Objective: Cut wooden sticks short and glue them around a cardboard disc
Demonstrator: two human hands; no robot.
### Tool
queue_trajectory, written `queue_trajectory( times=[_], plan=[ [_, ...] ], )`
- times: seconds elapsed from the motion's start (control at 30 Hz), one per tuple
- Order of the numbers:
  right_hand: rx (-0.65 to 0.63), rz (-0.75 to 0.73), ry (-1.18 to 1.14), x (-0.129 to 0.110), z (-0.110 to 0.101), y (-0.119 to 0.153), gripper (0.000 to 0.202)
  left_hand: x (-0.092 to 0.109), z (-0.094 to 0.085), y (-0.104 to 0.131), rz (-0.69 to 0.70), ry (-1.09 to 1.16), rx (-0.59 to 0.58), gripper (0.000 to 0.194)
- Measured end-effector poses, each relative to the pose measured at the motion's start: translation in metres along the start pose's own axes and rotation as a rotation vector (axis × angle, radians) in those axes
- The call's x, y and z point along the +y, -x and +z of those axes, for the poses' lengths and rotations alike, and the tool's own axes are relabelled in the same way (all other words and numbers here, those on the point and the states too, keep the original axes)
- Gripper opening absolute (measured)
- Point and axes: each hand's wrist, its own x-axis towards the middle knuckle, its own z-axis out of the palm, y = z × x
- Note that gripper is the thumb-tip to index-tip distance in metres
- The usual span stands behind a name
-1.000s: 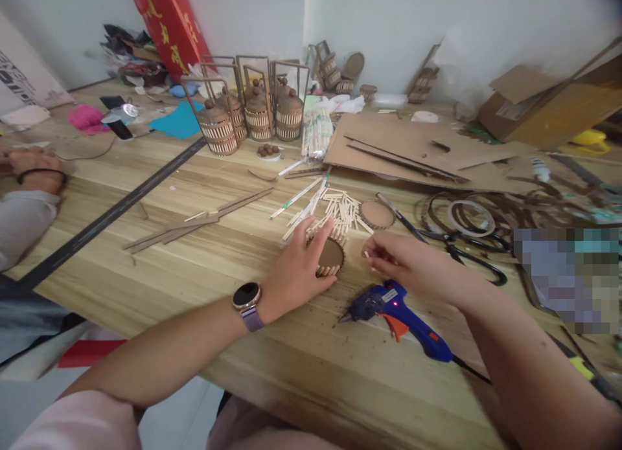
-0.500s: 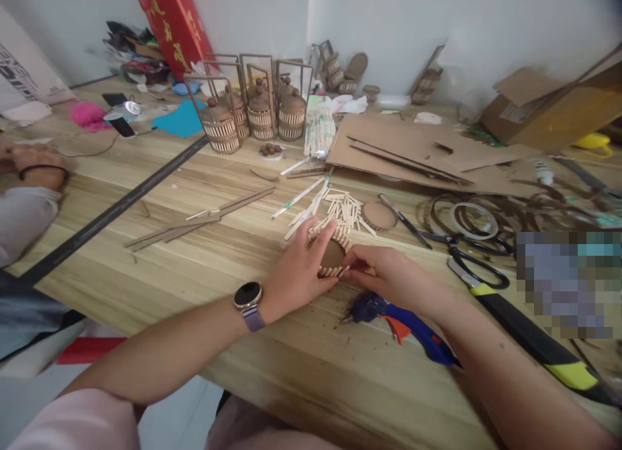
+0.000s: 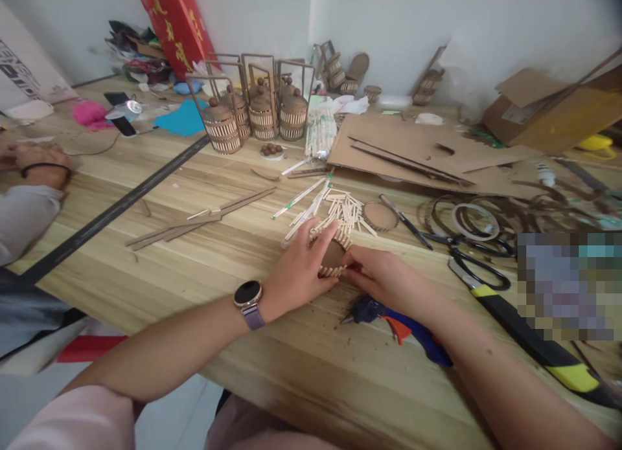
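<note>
A round brown cardboard disc (image 3: pixel 332 256) lies on the table with short pale wooden sticks (image 3: pixel 332 271) standing around its rim. Thumb and fingers of my left hand (image 3: pixel 304 259) are wrapped about its left side, gripping it. At the rim's right side, my right hand (image 3: pixel 374 269) pinches with thumb and forefinger; a small stick seems to be between them, though the fingertips mostly hide it. Just beyond my left fingers is a loose pile of cut sticks (image 3: pixel 345 210). A blue hot glue gun (image 3: pixel 369 309) with an orange trigger lies partly under my right forearm.
Behind stand several small lidded baskets (image 3: pixel 262 116) with tall handles. A second disc (image 3: pixel 380 215), a black pen (image 3: pixel 405 222), scissors (image 3: pixel 479 265) and a black-yellow cutter (image 3: pixel 525 330) lie to the right. Cardboard (image 3: pixel 408 146) covers the back. Another person's hand (image 3: pixel 41 158) rests at left.
My right hand has shifted very slightly left against the rim, and its forearm now covers more of the glue gun's handle. My left hand keeps its grip on the disc.
</note>
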Motion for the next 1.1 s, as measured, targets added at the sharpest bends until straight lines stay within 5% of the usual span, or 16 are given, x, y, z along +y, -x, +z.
queue_trajectory(
  times=[1.1],
  plan=[
    [0.03,-0.017,0.008,0.0044,0.0063,-0.0007,0.008,-0.0031,-0.0018,-0.0009,0.014,0.006,-0.016,0.103]
  ],
)
